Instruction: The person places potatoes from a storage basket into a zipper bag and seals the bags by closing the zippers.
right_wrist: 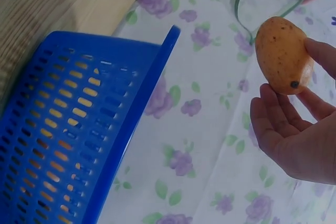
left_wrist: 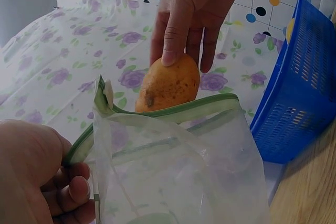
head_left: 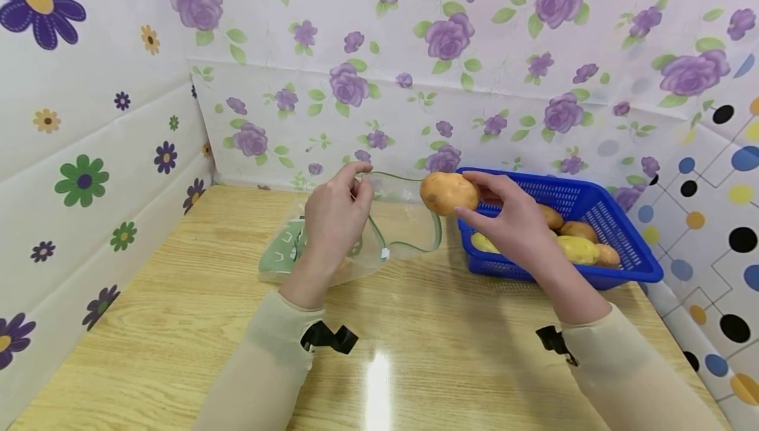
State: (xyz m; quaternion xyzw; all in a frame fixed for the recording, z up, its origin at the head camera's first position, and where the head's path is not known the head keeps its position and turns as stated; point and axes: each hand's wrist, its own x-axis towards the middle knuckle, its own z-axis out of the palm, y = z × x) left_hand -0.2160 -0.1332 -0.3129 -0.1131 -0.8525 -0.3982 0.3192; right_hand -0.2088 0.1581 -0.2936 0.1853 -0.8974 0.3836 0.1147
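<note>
Here | potato (head_left: 449, 193) held in the fingertips of the right hand (head_left: 514, 223), raised just right of the bag's mouth | clear zip bag (head_left: 379, 230) with green rim, its near edge pinched by the left hand (head_left: 335, 215) | blue basket (head_left: 617, 210) of more potatoes (head_left: 578, 246) to the right | all on the wooden counter (head_left: 415, 325).

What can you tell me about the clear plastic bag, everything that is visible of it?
The plastic bag is transparent, thin and soft, with a green zip strip along its mouth and a green printed part near its bottom. Its bottom lies on the wooden table. The left hand pinches one edge of the mouth and lifts it, so the mouth stands open toward the potato that the right hand holds just beside it. Nothing can be seen inside the bag.
</note>
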